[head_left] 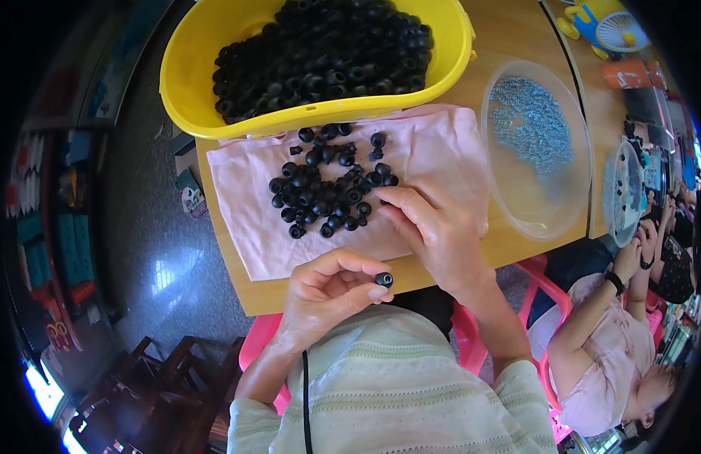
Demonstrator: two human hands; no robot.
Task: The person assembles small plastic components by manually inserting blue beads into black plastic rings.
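Note:
My left hand (328, 291) pinches a small black cord-lock barrel (383, 280) between thumb and index finger, just off the table's front edge. A pale ring shows in its open end. My right hand (434, 231) is at the right side of a loose pile of black cord-lock pieces (309, 193), thumb and fingertips closing on a small dark piece mostly hidden by them. The pile holds rounded barrels with holes and some smaller plugs. It lies on a pink cloth (244, 234) spread over the wooden table.
Behind the cloth stands a yellow tub (188, 91) heaped with black pieces. To the right, a clear oval tray (543, 223) holds many small bluish metal springs (532, 121). Further right are another clear container (627, 204), a toy-like blue and yellow object (612, 26) and a seated person (608, 348) working.

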